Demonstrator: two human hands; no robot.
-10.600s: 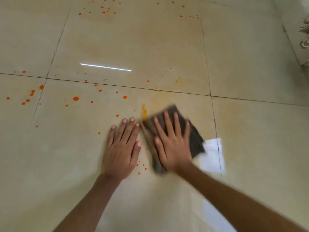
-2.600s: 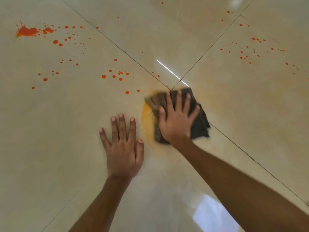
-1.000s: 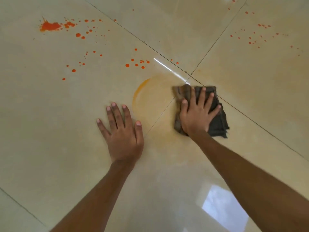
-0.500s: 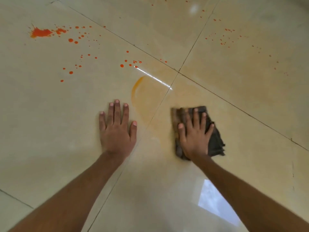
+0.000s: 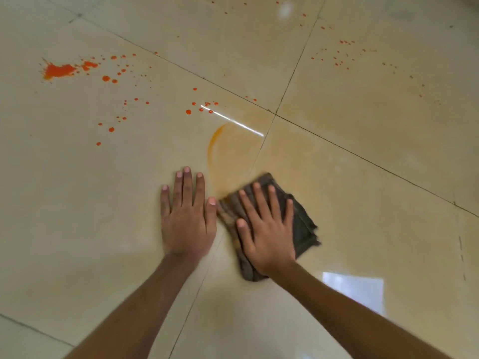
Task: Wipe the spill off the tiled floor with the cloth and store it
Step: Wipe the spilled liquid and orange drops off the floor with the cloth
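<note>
Head view: glossy beige tiled floor (image 5: 77, 229), thin dark grout lines crossing. Right hand (image 5: 267, 231) flat, fingers spread, pressing down on a folded dark grey cloth (image 5: 303, 226), soft and rumpled, its edges blurred. Left hand (image 5: 186, 218) open, palm flat on bare tile just beside the cloth. Beyond the fingertips, a curved orange smear (image 5: 211, 149). Far left, a bright orange splat (image 5: 58, 70), round droplets scattered around.

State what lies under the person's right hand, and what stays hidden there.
Under the right hand lies a dark folded cloth, flat on the tiled floor. The floor beneath the cloth is covered, so any spill there cannot be seen.
</note>
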